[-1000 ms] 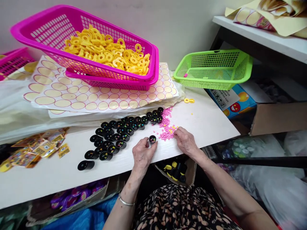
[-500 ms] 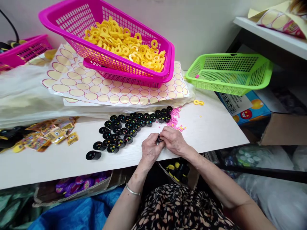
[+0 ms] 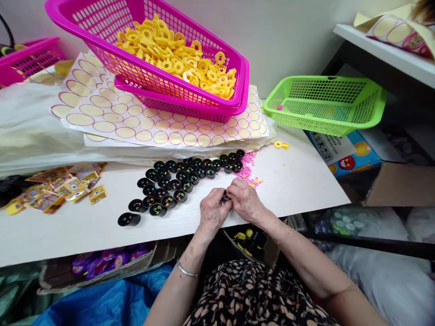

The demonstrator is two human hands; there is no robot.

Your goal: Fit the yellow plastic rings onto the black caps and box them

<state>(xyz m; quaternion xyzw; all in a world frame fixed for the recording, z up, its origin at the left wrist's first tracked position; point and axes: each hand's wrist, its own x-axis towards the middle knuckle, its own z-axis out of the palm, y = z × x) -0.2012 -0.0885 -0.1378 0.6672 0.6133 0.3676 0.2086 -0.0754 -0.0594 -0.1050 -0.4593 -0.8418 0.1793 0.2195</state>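
Observation:
My left hand (image 3: 214, 208) and my right hand (image 3: 247, 200) meet above the white table, close to its front edge. Between their closed fingers is a small round black cup (image 3: 224, 197), mostly covered by the fingertips. Left of and behind the hands stand several black cups (image 3: 168, 200) in loose rows, with small coloured bits inside. Beyond my right hand lies a scatter of small pink pieces (image 3: 245, 170), with a few yellow ones among them.
A tilted pink basket (image 3: 217, 106) of yellow rings rests on sticker sheets (image 3: 125, 132) at the back. A green basket (image 3: 377, 106) stands back right, near two yellow rings (image 3: 281, 145). Gold printed packets (image 3: 73, 188) lie at left. Open boxes (image 3: 149, 261) sit below the table.
The view has shifted slightly, so things at the left appear a little further left. Both hands keep their hold on the black cup, with hardly any movement.

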